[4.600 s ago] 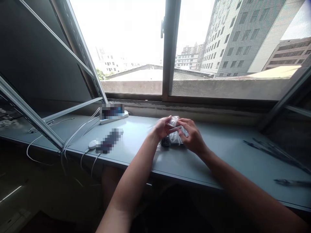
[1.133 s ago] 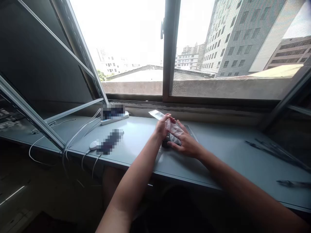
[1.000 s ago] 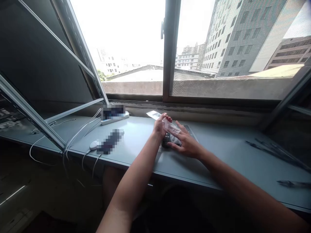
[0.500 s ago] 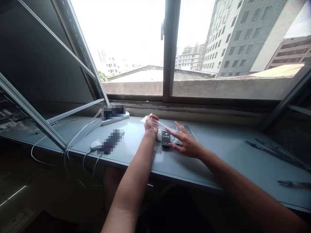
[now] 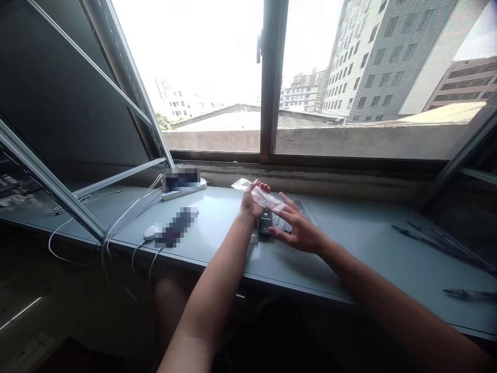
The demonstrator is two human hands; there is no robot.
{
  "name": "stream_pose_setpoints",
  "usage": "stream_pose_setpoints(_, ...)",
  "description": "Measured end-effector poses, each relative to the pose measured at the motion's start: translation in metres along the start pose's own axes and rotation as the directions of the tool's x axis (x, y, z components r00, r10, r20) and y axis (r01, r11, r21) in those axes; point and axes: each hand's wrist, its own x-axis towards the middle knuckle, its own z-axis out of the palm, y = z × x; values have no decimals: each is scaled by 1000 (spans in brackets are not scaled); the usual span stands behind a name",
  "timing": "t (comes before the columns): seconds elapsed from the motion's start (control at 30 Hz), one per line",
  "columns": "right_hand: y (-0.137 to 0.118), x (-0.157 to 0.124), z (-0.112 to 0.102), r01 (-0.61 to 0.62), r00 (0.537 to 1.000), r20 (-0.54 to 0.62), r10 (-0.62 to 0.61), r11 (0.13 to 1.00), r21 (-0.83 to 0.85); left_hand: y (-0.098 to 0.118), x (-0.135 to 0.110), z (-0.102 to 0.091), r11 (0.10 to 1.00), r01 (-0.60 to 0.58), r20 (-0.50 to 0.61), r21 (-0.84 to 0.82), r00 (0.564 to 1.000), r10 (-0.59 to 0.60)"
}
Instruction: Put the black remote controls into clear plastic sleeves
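My left hand (image 5: 253,202) is closed on a thin clear plastic bag (image 5: 267,199), palm turned up and fingers curled. A pale end of the bag sticks out past the far side of that hand. The bag's other end meets the fingertips of my right hand (image 5: 295,223). Its fingers are stretched and apart, with the thumb low; whether they are inside the bag or only against it, I cannot tell. Beneath the hands lies a black remote control (image 5: 266,221) on the desk, partly covered. Crumpled clear plastic (image 5: 254,237) shows beside it, and another dark item (image 5: 303,208) lies behind my right hand.
The grey desk (image 5: 349,248) runs under a window. On the left are a pixelated object (image 5: 176,228), a round white charger (image 5: 149,233), a white power strip (image 5: 186,191), cables and a metal frame (image 5: 124,178). Dark cables or pens (image 5: 435,243) lie at right.
My left hand has moved right, closer to my right hand. The plastic bag, stretched taut before, is now slacker and bunched between them. My right hand has hardly moved.
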Motion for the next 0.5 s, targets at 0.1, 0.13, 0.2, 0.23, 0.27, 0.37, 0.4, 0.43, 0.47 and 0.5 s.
stream_pose_setpoints(0.1,0,1,1,-1,1000,-19,1,1000,-2,-2,1,-2,999,29,102,25,994,-31)
stream_pose_setpoints(0.13,0,1,1,-3,1000,-17,3,1000,-6,-2,1,-2,1000,21,105,22,994,-23)
stream_pose_setpoints(0.2,0,1,1,-11,1000,-7,10,1000,-17,-2,1,-3,1000,10,103,10,995,-11)
stream_pose_setpoints(0.23,-1,1,1,-13,1000,-3,13,1000,-24,-2,0,-2,1000,6,105,4,994,-6)
stream_pose_setpoints(0.27,-3,1,1,-14,1000,0,14,999,-33,-3,-1,-1,1000,3,108,-3,994,-3)
stream_pose_setpoints(0.37,-8,0,0,-5,1000,-14,4,997,-74,-4,-7,5,1000,6,118,-24,993,-3)
stream_pose_setpoints(0.4,-10,0,-1,2,1000,-31,-5,996,-86,-4,-9,7,999,4,118,-33,993,0)
stream_pose_setpoints(0.43,-11,-1,-1,11,999,-52,-16,995,-95,-4,-11,8,999,-2,115,-42,993,6)
stream_pose_setpoints(0.47,-13,-1,-1,19,997,-76,-27,995,-99,-4,-12,9,999,-11,111,-51,994,17)
stream_pose_setpoints(0.5,-13,-1,-1,24,995,-99,-34,995,-100,-3,-13,9,998,-20,107,-57,994,26)
